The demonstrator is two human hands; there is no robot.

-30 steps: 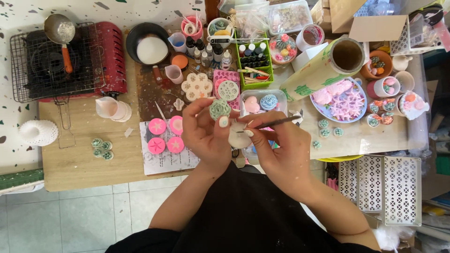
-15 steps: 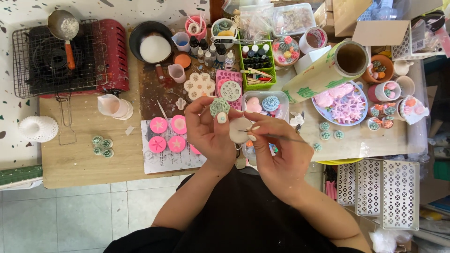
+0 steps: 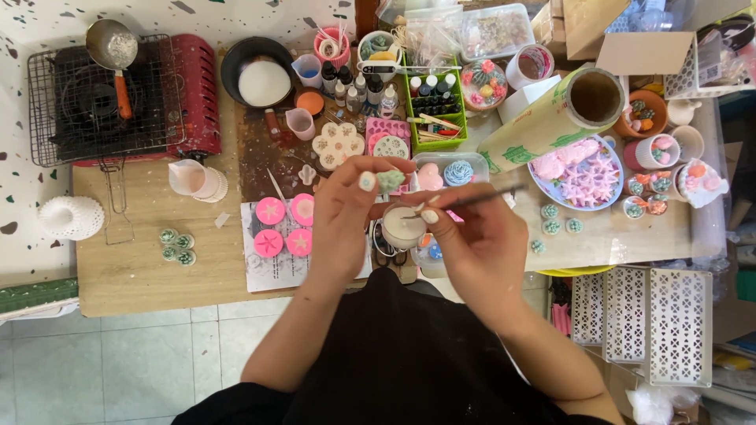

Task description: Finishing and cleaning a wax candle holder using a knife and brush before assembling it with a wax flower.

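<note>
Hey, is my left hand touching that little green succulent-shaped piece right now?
Touching. The head view shows the left hand pinching the small green piece between its fingertips, above the small white cup; no gap shows between them.

Head-worn view straight down (close) over cluttered worktable (image 3: 142, 275)

Wooden table (image 3: 142, 275), pale tiled floor (image 3: 118, 370)

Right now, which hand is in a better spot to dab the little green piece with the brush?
The right hand, probably. It already holds the thin brush, tip near the small white cup. The left hand is busy pinching the little green piece.
</note>
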